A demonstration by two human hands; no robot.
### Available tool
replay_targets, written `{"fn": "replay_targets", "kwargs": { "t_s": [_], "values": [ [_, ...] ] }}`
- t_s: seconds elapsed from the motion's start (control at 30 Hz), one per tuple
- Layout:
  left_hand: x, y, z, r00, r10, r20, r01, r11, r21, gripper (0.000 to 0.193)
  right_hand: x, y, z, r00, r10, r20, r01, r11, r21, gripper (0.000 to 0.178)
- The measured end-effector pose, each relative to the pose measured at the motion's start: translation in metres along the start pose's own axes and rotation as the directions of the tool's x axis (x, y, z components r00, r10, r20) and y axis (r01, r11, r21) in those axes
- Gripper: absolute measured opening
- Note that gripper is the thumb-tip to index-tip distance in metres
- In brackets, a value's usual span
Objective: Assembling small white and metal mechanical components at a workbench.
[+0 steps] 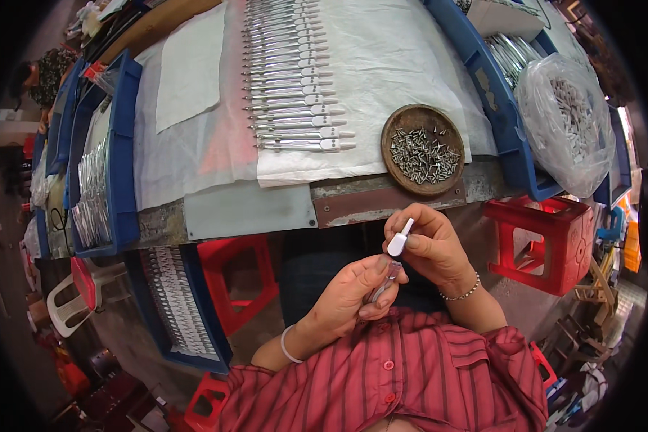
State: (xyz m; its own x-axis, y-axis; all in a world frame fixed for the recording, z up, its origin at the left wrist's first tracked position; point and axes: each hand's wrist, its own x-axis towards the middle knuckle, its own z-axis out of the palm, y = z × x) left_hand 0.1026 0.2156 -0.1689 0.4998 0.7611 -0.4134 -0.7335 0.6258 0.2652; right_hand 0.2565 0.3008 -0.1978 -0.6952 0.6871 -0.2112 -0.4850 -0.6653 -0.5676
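Observation:
Close in front of my chest, both hands are closed on a slim silver drawing compass (397, 245). My left hand (360, 291) pinches its shiny lower part, mostly hidden by the fingers. My right hand (435, 241) grips the pale, rounded head between thumb and fingers, with the narrow stem pointing up and away from me. On the table ahead lies a long column of similar compasses (295, 101), side by side, stems to the right. Nearest the right hand on the tabletop is a round brown bowl (390, 147) of small metal pins (428, 162).
White sheeting (371, 72) covers the table. Blue bins with metal parts stand left (126, 158) and right (507, 137); a clear plastic bag (533, 108) of small parts sits on the right one. Below are another filled blue crate (212, 331) and red stools (569, 245).

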Motion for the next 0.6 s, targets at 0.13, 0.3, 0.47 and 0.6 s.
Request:
{"fn": "replay_targets", "kwargs": {
  "t_s": [0.13,0.3,0.47,0.6],
  "values": [
    [-0.002,0.0,-0.003,0.999,0.033,0.003,-0.033,0.999,-0.014,0.036,0.001,0.002,-0.001,1.0,-0.026,0.007,0.026,1.0,-0.014,0.023],
    [-0.005,-0.001,-0.003,0.984,0.151,-0.096,-0.126,0.966,0.224,0.028,0.0,0.0,0.001,1.0,-0.021,-0.018,0.019,0.995,-0.097,0.021],
    [-0.008,-0.003,-0.006,0.714,0.68,0.167,-0.375,0.17,0.911,0.019,0.0,-0.002,0.012,0.994,-0.084,-0.072,0.071,0.983,-0.171,0.024],
    [-0.006,-0.001,-0.014,0.579,0.731,0.361,-0.358,-0.17,0.918,0.021,-0.001,-0.003,0.012,0.997,-0.082,0.014,0.083,0.974,-0.209,0.019]
  ]
}}
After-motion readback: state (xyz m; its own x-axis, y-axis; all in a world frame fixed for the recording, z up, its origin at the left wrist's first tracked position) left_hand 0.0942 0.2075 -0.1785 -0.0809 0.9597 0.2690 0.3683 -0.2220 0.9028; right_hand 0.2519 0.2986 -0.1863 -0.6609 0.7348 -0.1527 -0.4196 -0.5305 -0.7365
